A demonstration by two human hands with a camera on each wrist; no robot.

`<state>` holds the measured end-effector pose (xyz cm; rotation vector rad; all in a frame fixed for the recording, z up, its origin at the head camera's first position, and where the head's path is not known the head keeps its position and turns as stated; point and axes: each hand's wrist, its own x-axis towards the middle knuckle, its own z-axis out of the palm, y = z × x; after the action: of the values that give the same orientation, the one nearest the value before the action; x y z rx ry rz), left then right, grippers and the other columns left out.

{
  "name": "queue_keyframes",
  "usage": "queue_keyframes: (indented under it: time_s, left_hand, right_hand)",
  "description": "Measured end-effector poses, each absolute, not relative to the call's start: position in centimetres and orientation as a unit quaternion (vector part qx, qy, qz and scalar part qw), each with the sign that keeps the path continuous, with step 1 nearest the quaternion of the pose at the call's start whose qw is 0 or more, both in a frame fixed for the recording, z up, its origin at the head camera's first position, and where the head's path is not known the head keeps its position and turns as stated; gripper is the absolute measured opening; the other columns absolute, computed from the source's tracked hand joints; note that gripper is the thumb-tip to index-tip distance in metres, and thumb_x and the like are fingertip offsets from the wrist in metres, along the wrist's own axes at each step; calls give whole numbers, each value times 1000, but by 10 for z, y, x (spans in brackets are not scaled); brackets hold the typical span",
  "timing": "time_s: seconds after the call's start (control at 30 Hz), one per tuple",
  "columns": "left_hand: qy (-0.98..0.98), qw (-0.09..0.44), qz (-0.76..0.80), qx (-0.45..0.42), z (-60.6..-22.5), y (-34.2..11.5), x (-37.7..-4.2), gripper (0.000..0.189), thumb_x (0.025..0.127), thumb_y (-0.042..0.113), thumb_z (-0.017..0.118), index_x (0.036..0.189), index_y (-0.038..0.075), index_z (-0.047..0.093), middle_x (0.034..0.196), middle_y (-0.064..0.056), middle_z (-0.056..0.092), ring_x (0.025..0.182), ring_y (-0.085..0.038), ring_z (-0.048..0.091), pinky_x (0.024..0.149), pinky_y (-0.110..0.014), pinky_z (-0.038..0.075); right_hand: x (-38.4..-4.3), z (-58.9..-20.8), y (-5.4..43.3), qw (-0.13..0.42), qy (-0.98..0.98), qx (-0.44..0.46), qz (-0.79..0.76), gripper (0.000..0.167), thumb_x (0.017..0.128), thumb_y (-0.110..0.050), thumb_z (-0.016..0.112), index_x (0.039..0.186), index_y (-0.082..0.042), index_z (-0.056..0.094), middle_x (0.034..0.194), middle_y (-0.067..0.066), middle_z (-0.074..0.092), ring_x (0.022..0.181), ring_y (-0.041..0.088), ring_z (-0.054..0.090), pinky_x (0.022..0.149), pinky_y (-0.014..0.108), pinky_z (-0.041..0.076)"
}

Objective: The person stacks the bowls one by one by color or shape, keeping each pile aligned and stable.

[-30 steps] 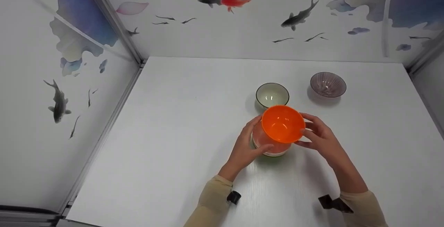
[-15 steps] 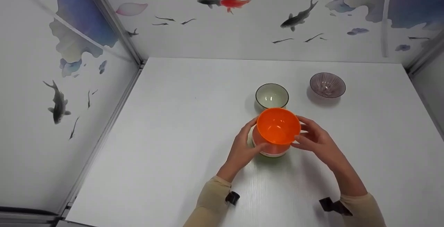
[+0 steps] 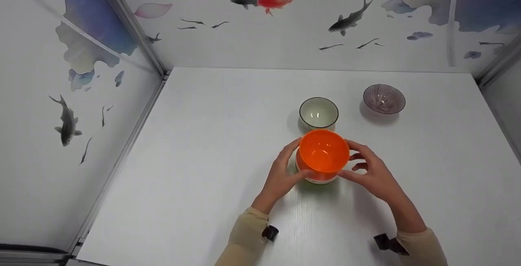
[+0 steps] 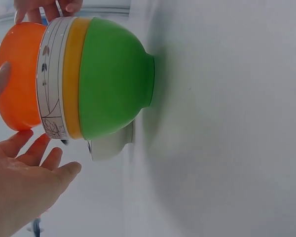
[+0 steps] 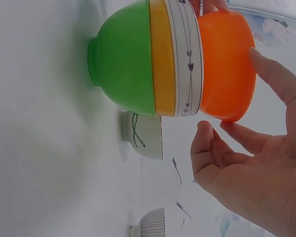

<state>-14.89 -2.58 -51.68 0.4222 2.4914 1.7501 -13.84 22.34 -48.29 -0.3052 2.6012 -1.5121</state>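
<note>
An orange bowl [image 3: 324,150] sits in the top of a stack of nested bowls, its upper part standing above a white patterned bowl [image 4: 52,79]. Below that come a yellow bowl [image 4: 73,79] and a green bowl [image 4: 113,79], whose foot is on the table. On the orange bowl's left side, my left hand [image 3: 281,174] holds it with thumb in front and fingertips at the far side. My right hand [image 3: 376,174] holds the opposite side between thumb and forefinger, the other fingers curled beside the stack.
A pale green bowl [image 3: 318,112] with a dark rim stands just behind the stack. Farther back to the right is a ribbed purple glass bowl [image 3: 384,99]. Walls printed with fish border the white table [image 3: 195,144].
The orange bowl has moved left and slightly nearer, lining up with the stack and sinking into it. Both hands have moved with it; the right hand has shifted left.
</note>
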Motion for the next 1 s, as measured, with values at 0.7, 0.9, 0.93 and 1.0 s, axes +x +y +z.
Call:
queue_keyframes:
  time_s: [0.7,0.9,0.93,1.0]
  left_hand:
    - [835,47,533,130,-528,-29,-146,80,89,40,74,155,17,36,163,-3,33,150,-24,33,122,-47,33]
    - [838,52,528,130,-530,-30,-145,81,89,41,73,156,16,35,162,-4,34,150,-24,34,122,-45,33]
    - [838,50,526,132,-530,-30,-144,81,89,41,73,156,15,35,162,-4,35,150,-24,34,121,-45,34]
    - [838,49,526,135,-531,-30,-144,81,89,41,73,156,15,35,161,-5,36,149,-24,35,121,-45,35]
  right_hand:
    - [-137,-497,217,72,866,-88,-487,79,86,-29,79,152,-11,39,147,12,48,125,31,53,96,38,58]
    - [-136,-500,216,78,866,-85,-486,82,86,-32,79,152,-9,38,152,15,45,127,34,53,98,51,56]
    - [-136,-500,216,78,865,-86,-488,81,86,-31,79,152,-9,38,152,15,45,126,35,53,98,52,56]
    - [-135,-500,215,78,864,-87,-490,81,86,-30,79,152,-9,38,152,15,45,126,35,54,98,52,56]
